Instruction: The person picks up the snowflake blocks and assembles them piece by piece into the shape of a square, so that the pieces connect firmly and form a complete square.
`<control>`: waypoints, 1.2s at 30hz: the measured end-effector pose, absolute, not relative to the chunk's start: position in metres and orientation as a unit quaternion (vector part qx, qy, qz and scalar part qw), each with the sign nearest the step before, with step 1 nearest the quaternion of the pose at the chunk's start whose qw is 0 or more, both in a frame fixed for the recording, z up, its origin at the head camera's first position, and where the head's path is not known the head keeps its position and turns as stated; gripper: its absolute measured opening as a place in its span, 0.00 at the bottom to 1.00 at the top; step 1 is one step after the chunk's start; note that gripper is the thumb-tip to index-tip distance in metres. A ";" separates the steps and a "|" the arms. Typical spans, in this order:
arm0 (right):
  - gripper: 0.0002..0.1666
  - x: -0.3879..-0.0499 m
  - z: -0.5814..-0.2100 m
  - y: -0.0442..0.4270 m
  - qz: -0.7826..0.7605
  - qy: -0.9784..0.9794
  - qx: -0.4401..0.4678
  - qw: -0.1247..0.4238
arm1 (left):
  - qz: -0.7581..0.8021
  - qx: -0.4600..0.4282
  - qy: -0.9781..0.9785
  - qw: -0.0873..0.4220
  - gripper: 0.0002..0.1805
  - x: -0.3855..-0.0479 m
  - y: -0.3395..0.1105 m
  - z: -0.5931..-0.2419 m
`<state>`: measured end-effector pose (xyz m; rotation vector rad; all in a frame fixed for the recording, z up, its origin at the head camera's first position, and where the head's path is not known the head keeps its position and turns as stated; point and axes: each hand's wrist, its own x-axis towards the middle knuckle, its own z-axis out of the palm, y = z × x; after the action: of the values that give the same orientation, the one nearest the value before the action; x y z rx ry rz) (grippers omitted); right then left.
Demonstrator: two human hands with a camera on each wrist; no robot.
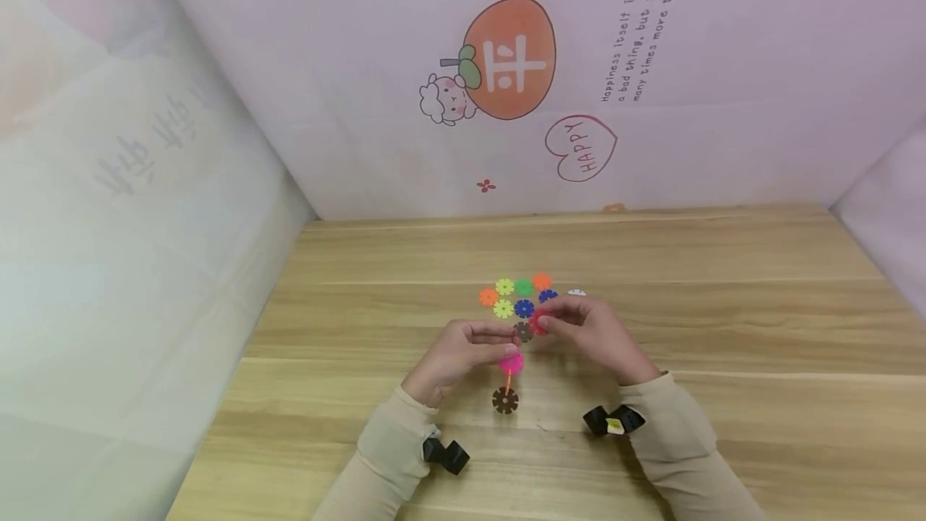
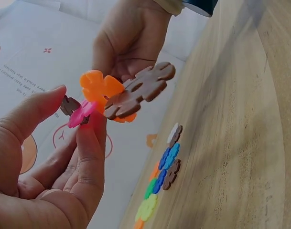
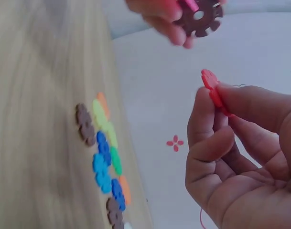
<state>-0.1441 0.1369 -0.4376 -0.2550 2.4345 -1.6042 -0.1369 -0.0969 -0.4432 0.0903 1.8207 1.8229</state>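
And my left fingers [image 2: 91,151] are pinching a brown-pink-orange notched plastic disc chain [image 1: 511,365], my right fingers [image 3: 201,112] a red notched plastic disc [image 3: 215,97]!

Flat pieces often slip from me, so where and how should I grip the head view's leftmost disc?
Pinch its rim, likely best from above and the left: the orange disc lies flat on the table, with yellow discs close on its right.
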 end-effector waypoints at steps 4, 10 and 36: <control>0.17 -0.143 -0.433 0.133 -0.563 0.815 -0.083 0.111 | 0.685 0.035 0.672 0.279 0.21 -0.136 -0.097 -0.443; 0.17 -0.142 -0.429 0.127 -0.601 0.785 -0.095 0.119 | 0.678 0.053 0.678 0.279 0.18 -0.136 -0.095 -0.443; 0.15 -0.141 -0.427 0.117 -0.605 0.778 -0.109 0.130 | 0.658 0.067 0.698 0.276 0.17 -0.133 -0.094 -0.440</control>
<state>-0.1407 0.1175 -0.4271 -0.3180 2.2601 -1.7569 -0.1334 -0.0941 -0.4395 0.1801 1.8747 1.7672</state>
